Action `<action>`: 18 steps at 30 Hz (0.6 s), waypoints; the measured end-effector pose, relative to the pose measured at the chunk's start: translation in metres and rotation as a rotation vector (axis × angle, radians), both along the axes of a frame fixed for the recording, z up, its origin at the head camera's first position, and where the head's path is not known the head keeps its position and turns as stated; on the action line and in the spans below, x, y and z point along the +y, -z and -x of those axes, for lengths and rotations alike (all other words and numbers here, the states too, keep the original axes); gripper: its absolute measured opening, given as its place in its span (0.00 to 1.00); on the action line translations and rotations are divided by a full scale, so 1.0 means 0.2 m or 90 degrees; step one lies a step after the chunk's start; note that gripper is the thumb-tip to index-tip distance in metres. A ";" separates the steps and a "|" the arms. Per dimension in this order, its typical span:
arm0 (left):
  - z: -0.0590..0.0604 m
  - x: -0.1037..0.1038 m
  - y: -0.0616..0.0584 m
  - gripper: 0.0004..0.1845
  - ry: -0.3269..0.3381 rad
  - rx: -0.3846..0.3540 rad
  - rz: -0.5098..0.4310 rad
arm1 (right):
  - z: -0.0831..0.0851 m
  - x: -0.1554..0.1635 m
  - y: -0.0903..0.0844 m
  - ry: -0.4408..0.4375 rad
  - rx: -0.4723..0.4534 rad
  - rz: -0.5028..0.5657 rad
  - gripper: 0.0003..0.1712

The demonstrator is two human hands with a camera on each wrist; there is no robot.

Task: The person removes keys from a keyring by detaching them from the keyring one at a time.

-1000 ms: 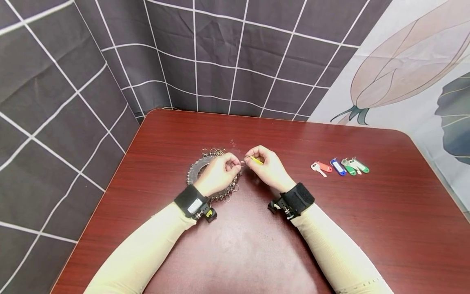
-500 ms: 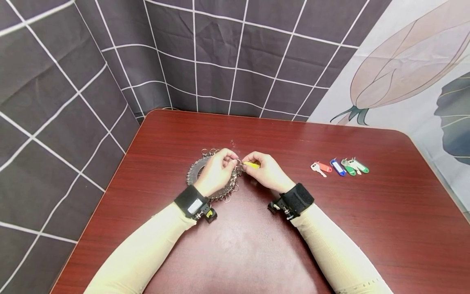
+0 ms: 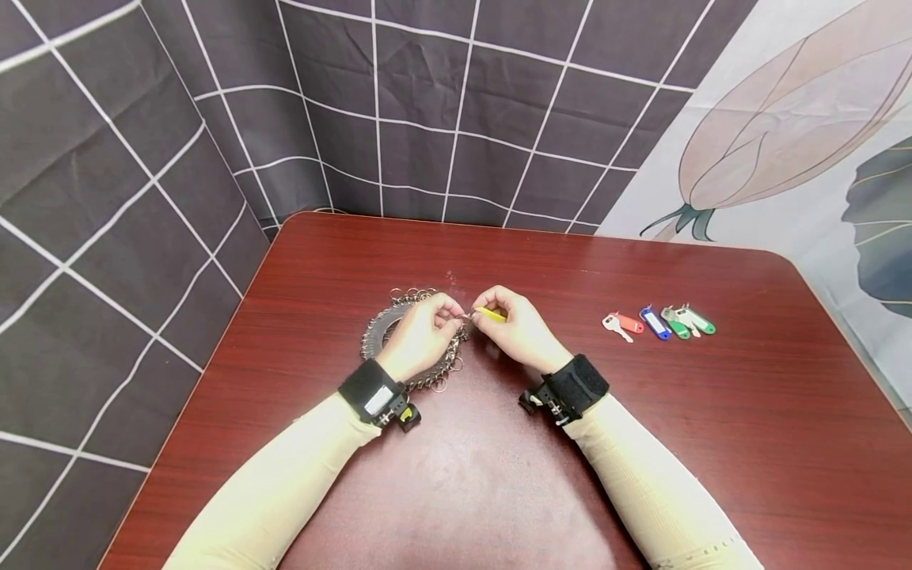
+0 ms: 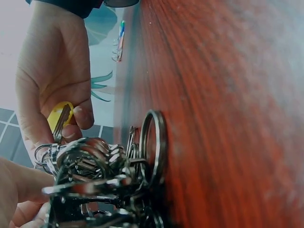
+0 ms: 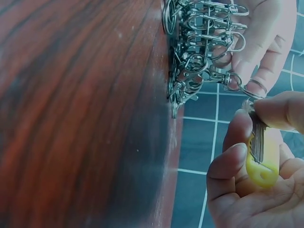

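On the left of the dark red table (image 3: 499, 491) lies a big ring of metal clasps (image 3: 388, 324), a dark flat hoop hung all round with small silver split rings and snap hooks. Seen close from the left wrist, the clasps (image 4: 102, 180) bunch together in a shiny tangle, with one larger split ring standing on edge against the wood. From the right wrist the same bundle (image 5: 197, 52) shows as a stack of swivel clips pressed to the table surface.

The left hand (image 3: 422, 331) rests over the right part of that hoop, fingers curled, pinching one of the small clasps at its far edge. In the right wrist view the left hand (image 5: 266, 42) sits behind the bundle, and a fingertip and thumb close on a small ring that sticks out toward the other hand.

Just to the right, almost touching it, the right hand (image 3: 518, 324) pinches a yellow key tag (image 3: 492, 313) between thumb and forefinger, the other fingers folded into the palm. The tag (image 5: 262, 161) is bright yellow plastic, rounded at its end, with a metal key lying flat against it; its tip meets the small ring held by the left hand. From the left wrist the right hand (image 4: 54, 80) hangs above the clasps with the yellow tag (image 4: 59, 116) peeping out from between the fingers.

Well apart on the right of the table lies a row of other key tags (image 3: 659, 323): red, blue and green ones, side by side, the red one with a key on it.
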State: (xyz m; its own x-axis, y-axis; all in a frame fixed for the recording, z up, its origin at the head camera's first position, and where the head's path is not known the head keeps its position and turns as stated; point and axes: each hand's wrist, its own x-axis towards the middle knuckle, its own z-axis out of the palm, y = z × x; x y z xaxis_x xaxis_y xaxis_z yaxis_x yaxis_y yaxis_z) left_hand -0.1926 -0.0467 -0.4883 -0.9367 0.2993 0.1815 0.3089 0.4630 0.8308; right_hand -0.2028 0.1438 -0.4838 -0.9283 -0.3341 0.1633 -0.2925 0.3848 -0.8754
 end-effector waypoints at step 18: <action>-0.01 -0.01 -0.01 0.07 -0.044 0.027 0.034 | -0.01 -0.01 -0.02 0.001 -0.005 0.017 0.05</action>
State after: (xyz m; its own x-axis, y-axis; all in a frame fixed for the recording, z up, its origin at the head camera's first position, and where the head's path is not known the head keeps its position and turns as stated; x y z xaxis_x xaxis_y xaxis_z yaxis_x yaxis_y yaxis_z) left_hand -0.1909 -0.0481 -0.4862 -0.9471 0.2450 0.2073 0.3096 0.5270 0.7914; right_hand -0.1998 0.1417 -0.4797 -0.9301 -0.3288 0.1639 -0.2845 0.3622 -0.8876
